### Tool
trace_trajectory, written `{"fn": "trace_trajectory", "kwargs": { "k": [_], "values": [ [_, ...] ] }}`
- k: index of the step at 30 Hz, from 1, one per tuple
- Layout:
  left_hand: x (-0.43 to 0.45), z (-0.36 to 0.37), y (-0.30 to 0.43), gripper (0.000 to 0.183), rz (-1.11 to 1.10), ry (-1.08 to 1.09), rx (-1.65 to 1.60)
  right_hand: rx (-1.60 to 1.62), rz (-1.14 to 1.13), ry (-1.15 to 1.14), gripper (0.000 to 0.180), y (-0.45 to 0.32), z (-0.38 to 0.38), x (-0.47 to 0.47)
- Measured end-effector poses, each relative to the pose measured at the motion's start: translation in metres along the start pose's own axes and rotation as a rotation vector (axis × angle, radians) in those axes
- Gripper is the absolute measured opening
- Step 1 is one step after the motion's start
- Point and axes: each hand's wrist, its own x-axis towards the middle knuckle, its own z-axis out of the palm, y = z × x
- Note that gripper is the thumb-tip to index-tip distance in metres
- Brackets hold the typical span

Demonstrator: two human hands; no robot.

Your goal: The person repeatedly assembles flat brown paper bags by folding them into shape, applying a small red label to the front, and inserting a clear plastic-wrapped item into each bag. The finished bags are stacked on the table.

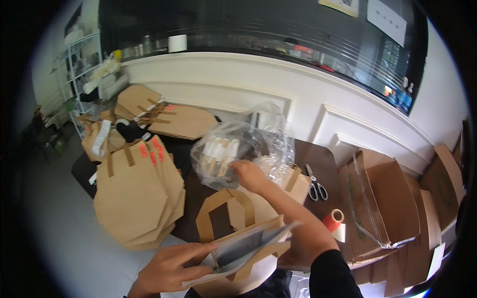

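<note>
At the bottom centre my left hand (175,266) grips the rim of an opened tan carrier bag (238,275) with a grey-white lining and looped handles. My right hand (248,175) reaches over the table to a clear plastic bag (257,134); its fingertips are at the white-wrapped bundles (220,151) inside. Whether the fingers pinch a bundle cannot be told. Another tan bag (296,180) lies partly under my right forearm. To the left are overlapping flat tan bags (130,197) with red marks.
Scissors (316,184) and a red-and-white roll (334,221) lie on the dark table (322,158) at right. An open cardboard box (387,197) stands beyond the right edge. More tan bags (182,121) lie along the wall, near a black item (132,130).
</note>
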Motion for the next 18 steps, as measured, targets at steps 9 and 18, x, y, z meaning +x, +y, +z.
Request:
{"fn": "trace_trajectory", "kwargs": {
  "k": [9, 18],
  "values": [
    [-0.060, -0.004, 0.010, 0.029, -0.319, 0.076, 0.013, -0.658, -0.554, -0.168, 0.014, 0.052, 0.061, 0.055],
    [-0.025, -0.019, 0.009, 0.026, -0.196, -0.068, -0.103, -0.195, -0.293, 0.167, 0.010, -0.008, -0.049, -0.004]
  ]
}}
